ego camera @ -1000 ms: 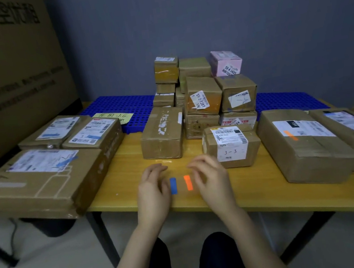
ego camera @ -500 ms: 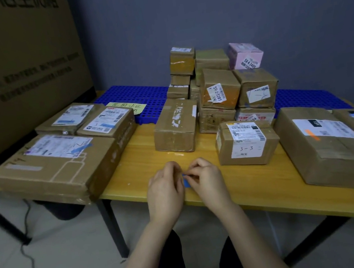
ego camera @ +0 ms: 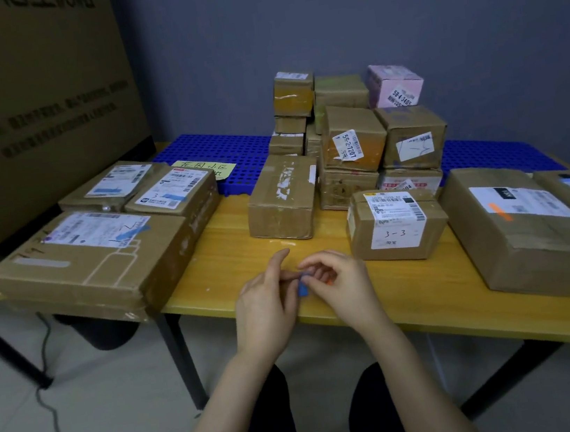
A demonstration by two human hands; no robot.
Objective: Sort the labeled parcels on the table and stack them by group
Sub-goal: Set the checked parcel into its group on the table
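Your left hand (ego camera: 266, 302) & right hand (ego camera: 340, 281) meet at table (ego camera: 415, 292) front edge, both pinching a blue strip (ego camera: 302, 288). Parcel marked 3-3 (ego camera: 396, 224) sits at 2 o'clock, other parcels 10 to 3.

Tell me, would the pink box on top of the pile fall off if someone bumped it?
Probably, yes. The pink box is small and sits at the very top of the stacked parcels, turned askew, so a nudge could likely slide it off. It looks like thin cardboard, so it is probably light and stiff, though what is inside cannot be told.
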